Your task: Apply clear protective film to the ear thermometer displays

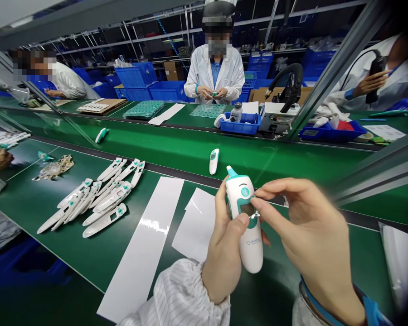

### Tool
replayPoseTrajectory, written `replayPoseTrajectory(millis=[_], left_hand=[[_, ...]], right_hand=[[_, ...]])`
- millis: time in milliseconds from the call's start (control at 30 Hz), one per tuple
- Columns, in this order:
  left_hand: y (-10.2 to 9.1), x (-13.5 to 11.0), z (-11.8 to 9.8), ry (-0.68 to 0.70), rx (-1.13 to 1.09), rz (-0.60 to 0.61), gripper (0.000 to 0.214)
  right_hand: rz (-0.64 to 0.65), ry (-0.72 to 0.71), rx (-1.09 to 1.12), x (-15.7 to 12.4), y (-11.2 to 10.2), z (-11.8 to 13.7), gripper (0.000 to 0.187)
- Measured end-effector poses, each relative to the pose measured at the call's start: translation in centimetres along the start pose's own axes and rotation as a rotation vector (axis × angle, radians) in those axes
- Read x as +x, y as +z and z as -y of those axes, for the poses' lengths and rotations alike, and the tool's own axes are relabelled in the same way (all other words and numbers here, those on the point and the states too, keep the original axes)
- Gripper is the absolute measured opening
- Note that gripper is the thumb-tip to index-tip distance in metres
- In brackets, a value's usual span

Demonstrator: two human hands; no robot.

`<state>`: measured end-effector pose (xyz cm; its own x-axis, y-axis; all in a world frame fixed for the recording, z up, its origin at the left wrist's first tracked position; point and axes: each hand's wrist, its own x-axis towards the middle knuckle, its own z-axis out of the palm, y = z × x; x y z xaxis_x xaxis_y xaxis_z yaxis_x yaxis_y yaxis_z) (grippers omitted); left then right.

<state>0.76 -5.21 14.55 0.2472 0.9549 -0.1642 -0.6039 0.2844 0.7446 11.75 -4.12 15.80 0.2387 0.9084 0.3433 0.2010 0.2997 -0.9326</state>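
Observation:
A white and teal ear thermometer stands nearly upright in my left hand, its tip at the top and its screen towards me. My left thumb presses beside the screen, and the fingers wrap behind the body. At the screen's right edge, my right hand has its thumb and index fingertip brought close together, touching or almost touching the thermometer. A small bright glint shows on the lower screen under those fingertips. Whether they pinch a thin film there, I cannot make out.
Several white casing halves lie left on the green bench, beside white paper sheets. Two thermometers, one nearer and one farther left, lie on the green conveyor belt. Co-workers sit opposite; another person's hand is at far left.

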Motion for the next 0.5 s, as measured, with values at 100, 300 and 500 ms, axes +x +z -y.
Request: replayPoseTrajectory(millis=[100, 300, 500], left_hand=[[-0.12, 0.07, -0.19, -0.009, -0.048, 0.033, 0.057], [0.03, 0.15, -0.62, 0.0, -0.026, 0.052, 0.06], [0.24, 0.25, -0.52, 0.082, -0.043, 0.015, 0.054]], right_hand=[[-0.108, -0.045, -0.047, 0.03, -0.07, -0.15, 0.013], [0.123, 0.183, 0.117, -0.32, 0.14, -0.33, 0.032], [0.057, 0.18, 0.067, -0.72, 0.52, -0.13, 0.019]])
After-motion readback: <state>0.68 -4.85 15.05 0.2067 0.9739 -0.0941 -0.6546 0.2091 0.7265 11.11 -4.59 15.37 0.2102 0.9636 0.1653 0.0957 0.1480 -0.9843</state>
